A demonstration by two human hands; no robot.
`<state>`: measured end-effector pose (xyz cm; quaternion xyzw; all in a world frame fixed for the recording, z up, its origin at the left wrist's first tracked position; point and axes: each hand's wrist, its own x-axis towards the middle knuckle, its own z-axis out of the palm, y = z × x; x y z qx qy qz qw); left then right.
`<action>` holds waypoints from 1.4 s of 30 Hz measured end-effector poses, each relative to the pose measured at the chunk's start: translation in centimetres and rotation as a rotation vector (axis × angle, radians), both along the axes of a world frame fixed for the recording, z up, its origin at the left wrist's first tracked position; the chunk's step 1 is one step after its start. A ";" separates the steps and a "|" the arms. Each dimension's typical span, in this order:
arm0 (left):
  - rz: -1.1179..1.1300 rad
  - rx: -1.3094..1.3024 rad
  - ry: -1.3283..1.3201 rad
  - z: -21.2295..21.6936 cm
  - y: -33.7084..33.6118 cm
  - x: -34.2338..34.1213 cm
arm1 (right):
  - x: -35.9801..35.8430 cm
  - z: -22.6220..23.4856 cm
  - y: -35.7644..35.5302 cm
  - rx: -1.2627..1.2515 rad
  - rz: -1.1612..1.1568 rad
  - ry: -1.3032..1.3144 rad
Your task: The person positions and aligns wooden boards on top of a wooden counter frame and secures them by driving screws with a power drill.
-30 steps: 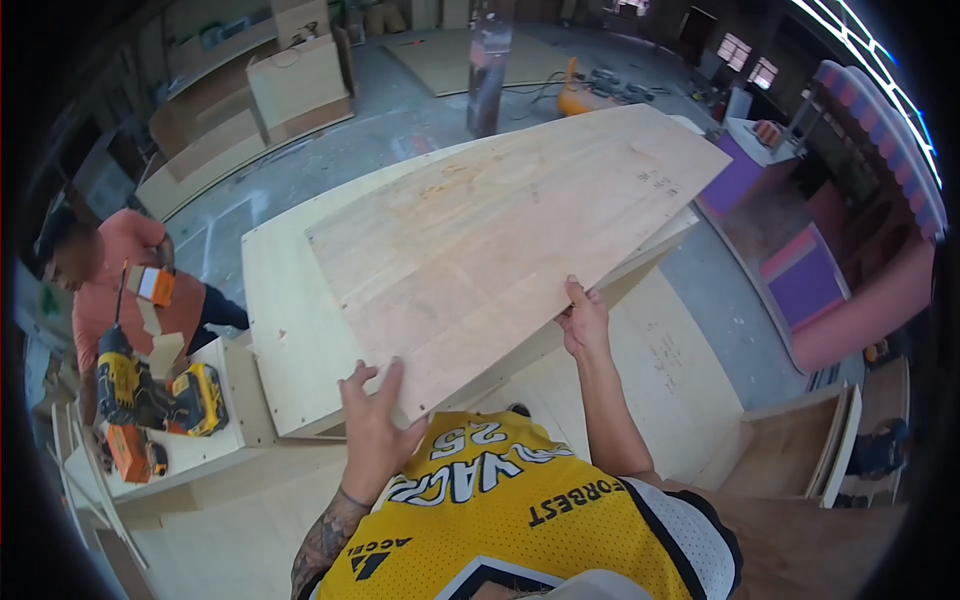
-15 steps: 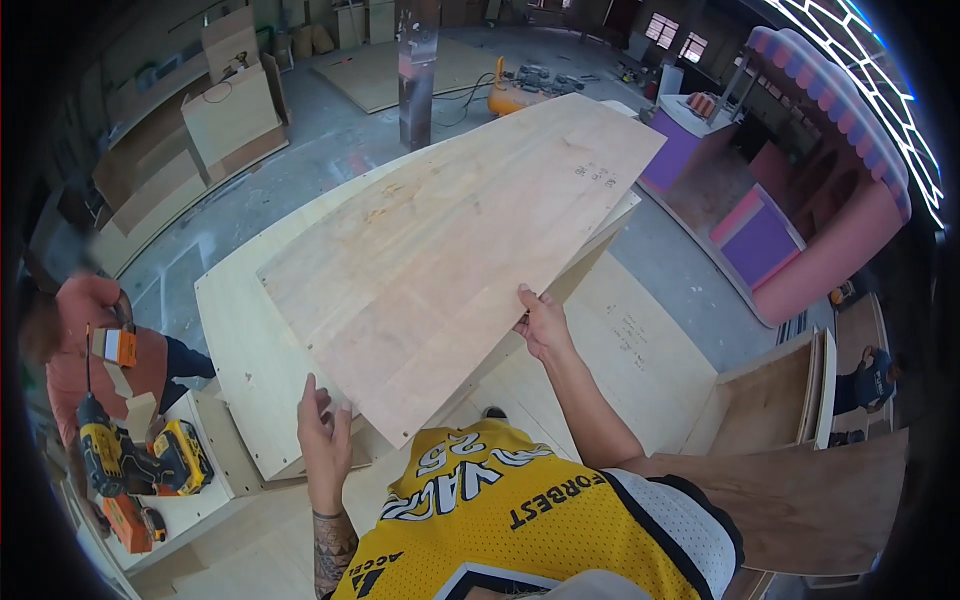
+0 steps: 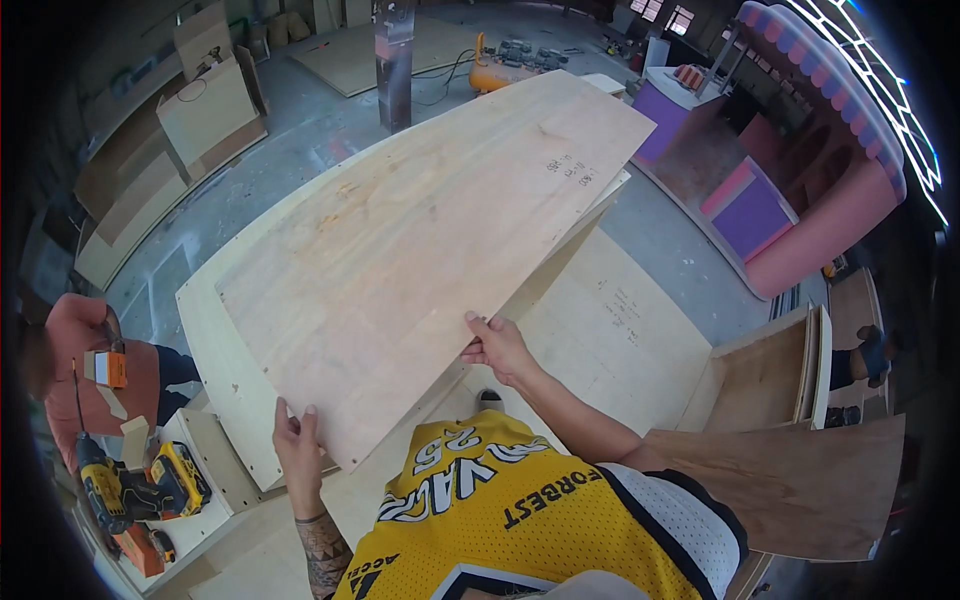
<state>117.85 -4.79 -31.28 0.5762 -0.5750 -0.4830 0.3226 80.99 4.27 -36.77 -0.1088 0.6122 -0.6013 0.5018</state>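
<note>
Standing over a low stack of pale boards, a person in a yellow jersey holds a large plywood sheet with both bare hands. The sheet fills the middle of the view, its long side running from about 7 o'clock up toward 1 o'clock, and it lies over the wider pale board beneath it, which shows along its 9 o'clock side. The left hand is at the sheet's near corner, at 7 o'clock, fingers curled up around the edge with the fingertips on top. The right hand grips the near long edge close to the centre of the view, fingers closed over the top face (the thumb is hidden). At 9 o'clock another person in an orange top crouches beside the stack. A yellow and black cordless drill lies at 8 o'clock. A pink and purple cabinet stands at 2 o'clock.
</note>
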 end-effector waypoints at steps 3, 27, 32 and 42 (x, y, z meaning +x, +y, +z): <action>0.056 0.004 -0.010 -1.1 -1.7 1.5 | 2.3 0.7 -0.8 0.022 0.081 -0.013; 0.166 -0.078 -0.047 -2.7 -7.5 5.0 | 2.1 0.5 -4.6 0.016 0.506 -0.075; 0.192 -0.020 -0.103 -1.2 -7.3 4.3 | 2.1 0.8 -4.5 0.007 0.517 -0.073; 0.288 -0.163 0.097 0.6 -9.1 3.2 | 1.5 4.4 -7.7 0.045 0.654 -0.142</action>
